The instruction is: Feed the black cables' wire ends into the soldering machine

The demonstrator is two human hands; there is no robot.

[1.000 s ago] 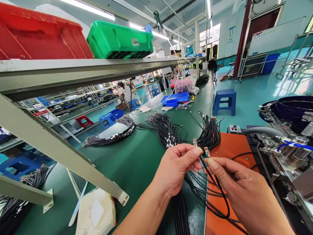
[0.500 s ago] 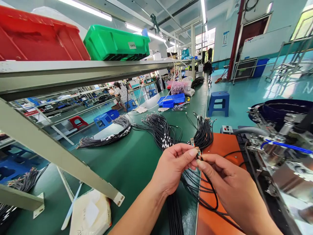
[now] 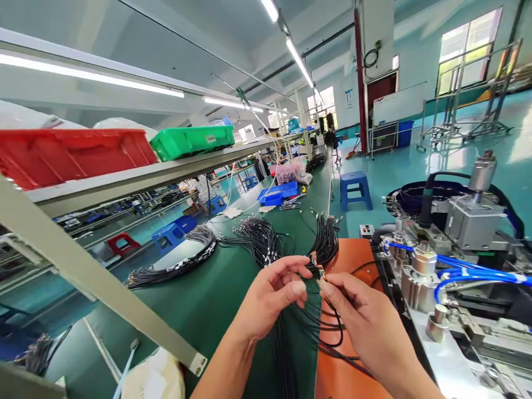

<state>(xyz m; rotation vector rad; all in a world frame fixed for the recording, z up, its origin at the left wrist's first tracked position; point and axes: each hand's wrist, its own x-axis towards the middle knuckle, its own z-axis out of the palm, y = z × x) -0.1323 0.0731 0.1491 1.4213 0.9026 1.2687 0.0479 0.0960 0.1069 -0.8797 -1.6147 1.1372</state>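
Left hand (image 3: 272,293) and right hand (image 3: 366,324) meet just over the bench (image 3: 199,299), fingertips of both pinching a small connector (image 3: 316,270). Its black cable (image 3: 339,324) loops down between them onto the orange mat (image 3: 353,260).

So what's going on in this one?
A person at a green workbench pinches the small metal connector ends of a thin black cable between the fingertips of the left hand and right hand, near the edge of an orange mat. The cable loops down below the hands. More bundles of black cables lie spread on the bench beyond, and a machine with blue tubing stands to the right.
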